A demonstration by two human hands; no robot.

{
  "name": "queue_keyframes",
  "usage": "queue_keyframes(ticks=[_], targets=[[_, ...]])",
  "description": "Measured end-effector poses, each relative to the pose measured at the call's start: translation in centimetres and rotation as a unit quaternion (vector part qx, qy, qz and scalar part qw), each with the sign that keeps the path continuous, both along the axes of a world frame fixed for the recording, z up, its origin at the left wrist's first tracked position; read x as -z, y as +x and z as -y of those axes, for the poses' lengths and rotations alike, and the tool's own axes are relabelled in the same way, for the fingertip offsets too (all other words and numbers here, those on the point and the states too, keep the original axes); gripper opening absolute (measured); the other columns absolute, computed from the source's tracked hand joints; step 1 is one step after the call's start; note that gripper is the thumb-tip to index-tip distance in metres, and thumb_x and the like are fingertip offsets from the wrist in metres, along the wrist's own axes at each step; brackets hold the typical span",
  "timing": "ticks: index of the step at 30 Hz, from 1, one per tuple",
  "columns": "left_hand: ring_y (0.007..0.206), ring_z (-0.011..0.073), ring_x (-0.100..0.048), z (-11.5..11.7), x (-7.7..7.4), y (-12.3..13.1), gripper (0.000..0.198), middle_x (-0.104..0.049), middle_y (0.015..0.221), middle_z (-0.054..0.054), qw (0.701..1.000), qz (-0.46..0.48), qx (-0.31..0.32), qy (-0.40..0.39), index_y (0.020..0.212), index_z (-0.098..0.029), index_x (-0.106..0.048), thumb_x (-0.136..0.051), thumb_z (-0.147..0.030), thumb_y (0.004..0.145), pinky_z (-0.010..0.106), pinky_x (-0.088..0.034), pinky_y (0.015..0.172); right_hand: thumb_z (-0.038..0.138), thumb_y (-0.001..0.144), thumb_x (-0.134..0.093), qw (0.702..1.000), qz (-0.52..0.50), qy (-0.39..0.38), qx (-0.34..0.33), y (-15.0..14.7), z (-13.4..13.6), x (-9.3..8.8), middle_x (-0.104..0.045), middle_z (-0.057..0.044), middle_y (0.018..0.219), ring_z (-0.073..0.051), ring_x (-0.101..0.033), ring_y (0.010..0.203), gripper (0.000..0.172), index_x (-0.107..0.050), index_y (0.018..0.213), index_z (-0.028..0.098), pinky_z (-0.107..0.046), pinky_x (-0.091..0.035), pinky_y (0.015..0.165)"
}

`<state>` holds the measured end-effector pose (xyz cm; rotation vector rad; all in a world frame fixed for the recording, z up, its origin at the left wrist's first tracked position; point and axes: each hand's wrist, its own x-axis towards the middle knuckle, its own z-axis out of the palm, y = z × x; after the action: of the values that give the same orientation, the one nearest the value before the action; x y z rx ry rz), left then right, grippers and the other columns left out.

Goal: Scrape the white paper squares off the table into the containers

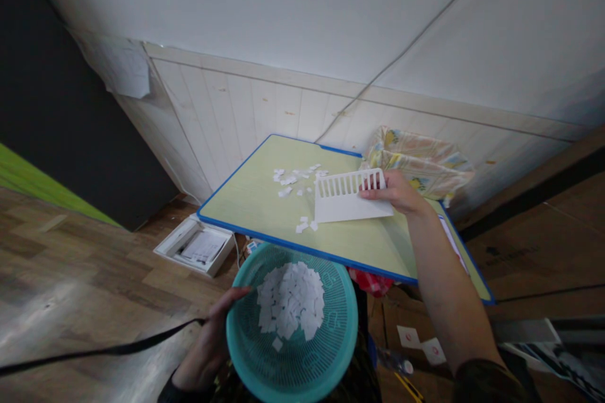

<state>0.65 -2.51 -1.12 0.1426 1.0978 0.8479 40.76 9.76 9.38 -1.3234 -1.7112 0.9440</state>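
Note:
My left hand grips the rim of a turquoise plastic colander, thumb over the edge and fingers hidden below. A heap of small white paper pieces lies inside it. The colander is tucked just under the front edge of a pale yellow table with blue edging. Above the tabletop, my right hand is closed around a flat white plastic panel with a row of slots along its top. Scattered paper scraps lie on the table to the left of the panel.
A patterned, cloth-lined basket stands at the table's back right. On the floor at left is a white open box with papers. Cardboard boxes and a plastic bottle are at right. A wall backs the table.

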Motion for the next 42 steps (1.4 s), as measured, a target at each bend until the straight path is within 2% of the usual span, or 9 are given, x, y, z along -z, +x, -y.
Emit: queue_keyframes(ticks=[7,11,17,21,29,34,37,42], targets=[[0.048,0.0189,-0.069,-0.1,-0.7,0.4,0.011,-0.076,0.058,0.005,1.000,-0.001,-0.009,-0.004,0.066,-0.012,-0.071,-0.067,-0.010,0.077,0.028,-0.057,0.051,0.043,0.063,-0.083,1.000,0.005,0.007,0.009,-0.2,-0.1,0.2,-0.069,-0.004,0.077,-0.018,-0.060,0.069,0.035,-0.071,0.080,0.015,-0.029,-0.046,0.062],[0.049,0.0179,-0.069,-0.1,-0.4,0.2,0.011,-0.076,0.059,0.004,1.000,-0.007,-0.005,0.000,0.068,-0.012,-0.071,-0.067,-0.010,0.078,0.028,-0.057,0.052,0.043,0.061,-0.084,0.999,-0.010,0.024,0.036,-0.3,0.0,0.1,-0.070,-0.004,0.078,-0.018,-0.061,0.069,0.036,-0.070,0.080,0.015,-0.029,-0.047,0.063],[0.053,0.0185,-0.070,0.1,0.3,-0.1,0.012,-0.077,0.063,0.004,1.000,0.001,0.008,0.019,0.072,-0.012,-0.073,-0.066,-0.014,0.081,0.028,-0.058,0.056,0.043,0.064,-0.082,1.000,0.012,0.025,0.012,-0.5,-0.1,0.0,-0.067,-0.003,0.075,-0.017,-0.059,0.067,0.034,-0.070,0.078,0.015,-0.028,-0.045,0.062],[0.052,0.0171,-0.069,0.1,0.6,-0.3,0.013,-0.076,0.061,0.004,1.000,0.001,0.002,0.019,0.071,-0.012,-0.073,-0.065,-0.013,0.081,0.027,-0.056,0.055,0.044,0.062,-0.083,0.997,0.002,0.049,0.053,-0.4,-0.3,0.3,-0.068,-0.003,0.076,-0.017,-0.059,0.067,0.035,-0.070,0.077,0.015,-0.028,-0.045,0.063],[0.053,0.0199,-0.070,0.0,-0.2,0.1,0.012,-0.077,0.063,0.007,1.000,-0.006,0.011,0.018,0.072,-0.011,-0.072,-0.065,-0.013,0.080,0.030,-0.057,0.057,0.043,0.062,-0.083,0.997,0.004,0.046,0.056,0.0,-0.3,0.3,-0.071,-0.004,0.079,-0.019,-0.061,0.070,0.035,-0.072,0.080,0.015,-0.030,-0.047,0.064],[0.054,0.0217,-0.070,0.0,-0.1,0.0,0.008,-0.077,0.062,0.007,1.000,-0.008,0.009,0.012,0.071,-0.013,-0.071,-0.067,-0.014,0.078,0.033,-0.058,0.058,0.044,0.060,-0.084,0.997,-0.006,0.032,0.067,0.6,-0.2,0.1,-0.072,-0.005,0.081,-0.020,-0.063,0.071,0.040,-0.073,0.085,0.015,-0.032,-0.049,0.064],[0.053,0.0211,-0.070,0.0,0.0,0.0,0.004,-0.077,0.062,0.005,1.000,-0.004,0.011,0.007,0.073,-0.013,-0.071,-0.070,-0.015,0.076,0.031,-0.058,0.057,0.045,0.061,-0.084,0.997,0.010,0.038,0.068,0.7,-0.2,0.1,-0.071,-0.005,0.079,-0.020,-0.062,0.068,0.040,-0.073,0.084,0.015,-0.031,-0.049,0.062],[0.052,0.0210,-0.070,0.1,-0.3,0.1,0.005,-0.077,0.061,0.007,1.000,-0.013,0.011,0.000,0.073,-0.012,-0.071,-0.068,-0.014,0.077,0.030,-0.057,0.055,0.044,0.063,-0.083,0.998,0.018,0.028,0.054,1.2,-0.2,0.1,-0.073,-0.006,0.085,-0.021,-0.065,0.073,0.040,-0.073,0.089,0.015,-0.033,-0.051,0.068]])
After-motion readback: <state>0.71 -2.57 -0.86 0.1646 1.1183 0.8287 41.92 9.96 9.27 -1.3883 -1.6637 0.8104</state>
